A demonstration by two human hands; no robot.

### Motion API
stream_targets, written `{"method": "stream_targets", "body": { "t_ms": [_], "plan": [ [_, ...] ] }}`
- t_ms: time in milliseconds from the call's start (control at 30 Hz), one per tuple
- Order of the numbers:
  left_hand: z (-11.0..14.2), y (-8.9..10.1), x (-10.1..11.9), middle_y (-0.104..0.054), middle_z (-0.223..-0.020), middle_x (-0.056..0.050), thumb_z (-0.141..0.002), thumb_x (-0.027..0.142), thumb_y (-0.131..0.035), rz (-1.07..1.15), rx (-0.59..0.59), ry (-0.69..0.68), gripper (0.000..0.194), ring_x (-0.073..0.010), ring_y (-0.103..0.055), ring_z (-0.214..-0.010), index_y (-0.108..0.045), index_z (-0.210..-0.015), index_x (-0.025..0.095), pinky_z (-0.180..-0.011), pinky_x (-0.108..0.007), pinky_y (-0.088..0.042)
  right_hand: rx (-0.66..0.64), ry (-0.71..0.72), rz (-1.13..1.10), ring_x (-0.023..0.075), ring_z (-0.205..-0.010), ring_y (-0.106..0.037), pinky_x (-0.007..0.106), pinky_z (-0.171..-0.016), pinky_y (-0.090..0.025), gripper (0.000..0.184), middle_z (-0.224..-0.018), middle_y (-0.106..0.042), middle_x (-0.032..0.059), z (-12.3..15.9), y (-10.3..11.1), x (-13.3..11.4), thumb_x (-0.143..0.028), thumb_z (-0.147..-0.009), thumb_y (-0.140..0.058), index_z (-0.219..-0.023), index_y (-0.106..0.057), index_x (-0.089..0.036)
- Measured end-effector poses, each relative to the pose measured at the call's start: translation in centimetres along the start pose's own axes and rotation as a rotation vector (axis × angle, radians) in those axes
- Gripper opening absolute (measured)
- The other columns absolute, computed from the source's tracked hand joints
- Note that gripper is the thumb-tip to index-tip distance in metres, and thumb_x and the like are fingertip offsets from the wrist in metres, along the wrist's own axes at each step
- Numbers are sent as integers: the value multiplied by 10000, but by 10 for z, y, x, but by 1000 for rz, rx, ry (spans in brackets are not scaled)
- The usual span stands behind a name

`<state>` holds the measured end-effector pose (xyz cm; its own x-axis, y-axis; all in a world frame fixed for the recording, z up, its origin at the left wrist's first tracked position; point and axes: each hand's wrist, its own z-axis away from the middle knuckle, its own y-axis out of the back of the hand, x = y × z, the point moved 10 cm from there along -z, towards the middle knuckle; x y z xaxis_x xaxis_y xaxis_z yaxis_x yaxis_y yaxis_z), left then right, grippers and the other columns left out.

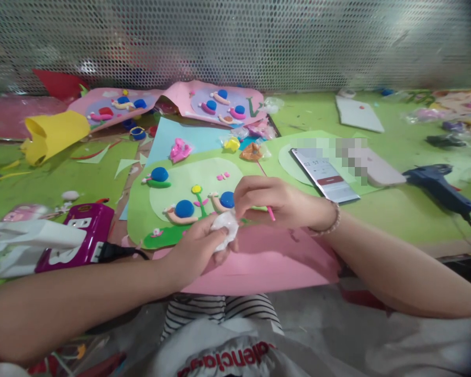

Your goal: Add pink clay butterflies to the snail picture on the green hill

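You're in a craft workspace: your green table [317, 112] holds clay snails [184, 209] on cut paper [220, 170], paper scraps [127, 166] and a glue gun [439, 186], before a perforated panel [235, 47].

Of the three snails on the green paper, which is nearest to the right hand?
The beige snail right of the yellow flower, beside the right hand. The second beige snail and the green-bodied snail lie left of it.
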<state>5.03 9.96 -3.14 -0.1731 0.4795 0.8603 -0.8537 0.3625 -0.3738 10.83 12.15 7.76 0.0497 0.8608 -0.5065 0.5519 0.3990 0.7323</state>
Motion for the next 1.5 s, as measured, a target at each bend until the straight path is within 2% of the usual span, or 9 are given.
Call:
{"method": "stream_targets", "body": {
  "t_ms": [233, 367, 533, 733, 967, 1100, 1200, 1333, 1500],
  "plan": [
    [0, 4, -8, -544, -583, 59, -810, 219, -498, 19, 28, 81, 84, -6, -346, -393, -481, -875, 170, -390, -113, -250, 78, 70, 73, 69, -769, -519, 179, -657, -471, 87, -865, -516, 63, 1, 6, -7, -88, -853, -558, -873, -643, -84],
    [2, 0, -7, -515, -570, 68, -821, 306, -566, 41, -21, 64, 174, -1, -328, -405, -481, -872, 163, -393, -105, -240, 79, 37, 36, 46, -714, -498, 153, -605, -460, 116, -856, -510, 47, 1, 8, -3, -75, -825, -599, -915, -670, -89],
    [2, -3, -10, -450, -569, 73, -837, 449, -585, -6, -89, 57, 319, -1, -278, -406, -469, -775, 158, -371, -115, -198, 53, -38, -62, 54, -762, -557, 188, -678, -517, 153, -857, -511, 34, 2, 4, 8, -37, -806, -601, -934, -663, -94],
    [4, -2, -9, -493, -603, 61, -831, 531, -568, -112, -79, 26, 381, -19, -323, -412, -494, -836, 157, -382, -140, -284, 91, 0, -153, 49, -723, -524, 194, -651, -484, 95, -822, -504, 27, -1, -1, 7, -44, -810, -598, -869, -666, -75],
    [10, -10, -7, -522, -601, 50, -860, 567, -502, -256, -154, 1, 413, -17, -355, -393, -485, -816, 157, -369, -134, -290, -43, -43, -364, 39, -643, -384, 173, -582, -395, 143, -744, -381, -10, -4, -24, 3, -45, -838, -554, -854, -696, -39],
    [11, -6, -9, -505, -595, 50, -860, 560, -507, -342, -122, 32, 408, -27, -382, -417, -479, -775, 162, -400, -142, -349, -100, -30, -278, 51, -634, -389, 185, -578, -382, 177, -707, -378, -13, -3, -26, -3, -34, -846, -522, -862, -698, -45],
    [10, -4, -6, -459, -550, 70, -846, 558, -529, -339, -114, 18, 406, -28, -364, -412, -472, -761, 165, -400, -138, -343, -19, 16, -203, 43, -633, -412, 176, -567, -384, 144, -739, -409, 2, -2, -15, -8, -60, -843, -550, -862, -692, -43],
    [9, -4, -5, -481, -565, 67, -836, 558, -543, -306, -100, 25, 414, -28, -355, -422, -505, -875, 148, -392, -131, -319, 85, -2, -212, 29, -637, -426, 160, -592, -414, 95, -754, -415, -7, 0, -1, -2, -90, -832, -593, -850, -686, -83],
    [8, 0, -6, -518, -593, 50, -847, 564, -532, -262, -49, 21, 428, -24, -350, -426, -506, -897, 140, -410, -143, -329, 26, -49, -177, 49, -694, -496, 188, -635, -443, 106, -780, -482, 18, 1, -8, 7, -108, -831, -599, -892, -683, -84]
  ]
}}
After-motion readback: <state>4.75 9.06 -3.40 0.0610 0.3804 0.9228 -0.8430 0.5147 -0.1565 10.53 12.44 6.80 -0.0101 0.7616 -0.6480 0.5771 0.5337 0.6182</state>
